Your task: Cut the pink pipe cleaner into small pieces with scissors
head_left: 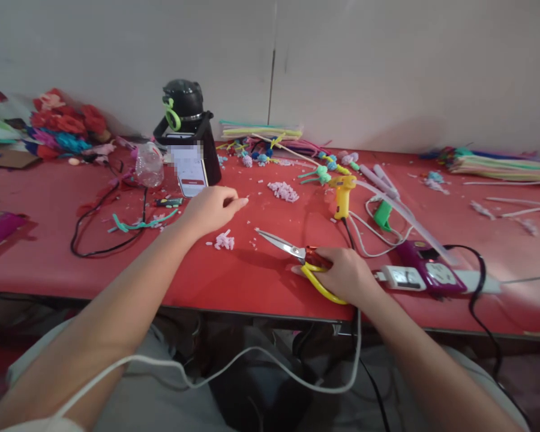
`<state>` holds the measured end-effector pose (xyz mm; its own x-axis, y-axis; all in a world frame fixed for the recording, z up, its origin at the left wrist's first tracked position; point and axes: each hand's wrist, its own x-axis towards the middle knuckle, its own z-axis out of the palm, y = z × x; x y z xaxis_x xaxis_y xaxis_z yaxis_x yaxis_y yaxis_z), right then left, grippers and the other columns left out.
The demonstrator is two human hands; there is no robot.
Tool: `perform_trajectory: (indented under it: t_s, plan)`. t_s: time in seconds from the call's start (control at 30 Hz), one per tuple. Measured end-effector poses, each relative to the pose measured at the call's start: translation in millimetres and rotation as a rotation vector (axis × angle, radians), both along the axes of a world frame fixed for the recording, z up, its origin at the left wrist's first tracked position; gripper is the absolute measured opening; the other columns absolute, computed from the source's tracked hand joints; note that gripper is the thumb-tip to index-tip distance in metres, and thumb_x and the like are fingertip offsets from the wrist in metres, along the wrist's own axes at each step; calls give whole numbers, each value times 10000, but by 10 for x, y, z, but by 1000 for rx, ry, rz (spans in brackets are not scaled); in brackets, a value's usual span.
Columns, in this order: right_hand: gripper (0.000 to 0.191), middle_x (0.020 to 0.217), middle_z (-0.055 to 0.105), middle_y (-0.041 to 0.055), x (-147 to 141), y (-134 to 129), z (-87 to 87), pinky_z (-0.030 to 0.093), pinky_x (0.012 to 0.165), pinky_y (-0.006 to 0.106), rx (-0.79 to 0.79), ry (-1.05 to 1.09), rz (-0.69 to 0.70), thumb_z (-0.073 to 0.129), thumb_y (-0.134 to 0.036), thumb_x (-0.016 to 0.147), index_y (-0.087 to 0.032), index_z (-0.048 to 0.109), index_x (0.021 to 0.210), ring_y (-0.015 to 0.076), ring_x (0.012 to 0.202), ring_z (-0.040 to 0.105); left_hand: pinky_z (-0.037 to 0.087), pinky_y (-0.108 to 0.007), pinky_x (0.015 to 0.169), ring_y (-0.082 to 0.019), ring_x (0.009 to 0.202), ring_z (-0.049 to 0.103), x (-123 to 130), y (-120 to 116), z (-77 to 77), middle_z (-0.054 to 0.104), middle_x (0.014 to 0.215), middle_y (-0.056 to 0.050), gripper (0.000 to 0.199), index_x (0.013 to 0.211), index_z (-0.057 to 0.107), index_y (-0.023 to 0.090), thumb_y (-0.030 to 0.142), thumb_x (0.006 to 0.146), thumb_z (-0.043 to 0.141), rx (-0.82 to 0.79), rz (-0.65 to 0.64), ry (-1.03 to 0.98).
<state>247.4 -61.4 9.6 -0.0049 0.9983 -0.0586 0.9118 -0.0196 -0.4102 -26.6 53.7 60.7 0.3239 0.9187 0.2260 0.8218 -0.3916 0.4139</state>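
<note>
My right hand (348,273) grips a pair of scissors (288,246) with yellow and red handles. The blades look nearly closed and point left over the red table (252,282). My left hand (213,210) hovers in front of the phone, thumb and fingertips pinched together; anything between them is too small to make out. Just below it lies a small heap of cut pale-pink pieces (225,240). A larger heap of similar pieces (284,191) sits farther back, to the right of my left hand.
A phone (191,171) leans on a black bottle (184,99). Right of centre stand a yellow glue gun (342,198) and a green one (382,215), near a purple power strip (432,270). Pipe cleaners (504,167) lie behind. A white cable (252,351) hangs across the front.
</note>
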Motion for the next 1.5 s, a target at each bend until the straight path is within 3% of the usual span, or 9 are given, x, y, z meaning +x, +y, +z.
perform_trajectory:
  t_s: [0.13,0.23,0.37,0.53,0.77,0.97,1.13,1.3,1.5]
  plan:
    - [596,618,609,47,-55,7,46,275,530,268,-23,-123,-33,532,-823,744,-235,541,649,199,608,593,421,-284,721,-168,758,619,297,519,-50,724,854,-64,107,847,707,179,262,807,651,-56,-117,-66]
    - [579,653,642,57,-86,2,72,267,530,267,-27,-169,-23,543,-813,754,-238,551,688,220,647,637,449,-300,788,-190,868,652,532,814,-102,742,994,-101,151,916,719,155,198,794,644,-81,-170,-4]
    - [577,659,649,57,-103,-1,86,265,529,268,-31,-156,-26,532,-802,778,-233,529,677,224,656,652,463,-293,772,-201,909,661,814,1006,-184,738,1057,-114,211,979,719,155,139,787,634,-131,-219,95]
    - [566,649,646,58,-103,4,81,249,517,274,-25,-162,-21,541,-790,782,-233,543,681,215,625,633,463,-303,798,-223,963,649,1014,1037,-285,705,1120,-119,228,1011,699,170,168,785,669,-125,-268,136]
    - [557,662,652,58,-91,3,77,239,515,274,-26,-167,-18,536,-776,792,-231,540,675,205,622,621,454,-304,814,-229,970,648,1098,998,-319,689,1111,-119,299,1071,678,181,149,773,686,-133,-285,178]
    - [552,659,649,58,-96,2,92,246,514,272,-33,-154,-21,537,-770,793,-232,517,667,213,637,631,442,-331,800,-251,981,641,1125,977,-338,688,1113,-132,180,956,684,172,172,776,692,-112,-265,194]
    - [543,650,644,56,-100,7,76,247,512,272,-29,-157,-21,547,-755,799,-229,517,667,215,643,638,443,-321,750,-224,863,644,1081,947,-304,712,969,-117,59,848,672,164,179,791,676,-106,-247,175]
    - [539,646,645,51,-99,16,65,246,510,269,-23,-161,-26,559,-752,791,-228,527,671,213,643,643,458,-301,743,-210,885,652,983,932,-263,714,1018,-106,127,943,674,168,169,826,623,-92,-219,159]
    - [504,659,655,44,-102,15,48,238,516,266,-7,-168,-21,577,-714,795,-226,527,678,204,652,648,466,-318,825,-237,987,653,1037,946,-354,693,1099,-105,187,976,704,191,171,793,671,-77,-235,215]
